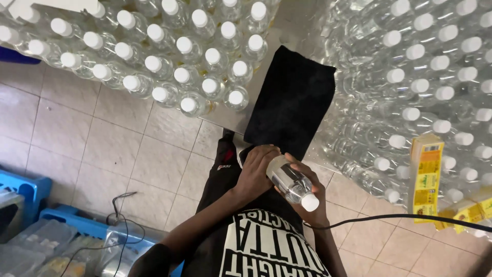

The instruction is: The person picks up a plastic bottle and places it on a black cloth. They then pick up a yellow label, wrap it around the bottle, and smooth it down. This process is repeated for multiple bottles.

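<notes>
So both hands were on one clear bottle (291,183) with a white cap, held tilted just above the person's lap. Left hand (254,172) wrapped its base end, right hand (312,191) cupped it underneath near the cap. Black cloth (290,100) lay on the table edge (225,122) between capped bottle rows (169,56); yellow label strip (426,177) sat right.
</notes>
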